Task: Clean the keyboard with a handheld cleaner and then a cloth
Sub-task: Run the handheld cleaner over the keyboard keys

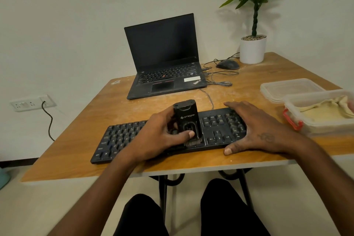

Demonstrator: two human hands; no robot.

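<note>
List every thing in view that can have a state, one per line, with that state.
handheld cleaner: upright, brush down on the keyboard
keyboard: flat on the table, cable attached
left hand: grips the cleaner
right hand: flat, fingers straight, pressing the keyboard's right end
laptop: lid open, screen dark
cloth: crumpled in the open container
container: lid off
lid: lying behind the container
mouse: idle, untouched

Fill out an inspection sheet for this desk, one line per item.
Surface: wooden table, dusty.
Job's things: black keyboard near front edge; handheld cleaner brush-down on it; cloth in the plastic container.
Clutter: laptop, mouse, potted plant, container lid.
Grippers: left hand grips cleaner; right hand presses keyboard flat.
Cables: loose cables beside laptop.
Surroundings: wall socket with plugged cord.
</note>
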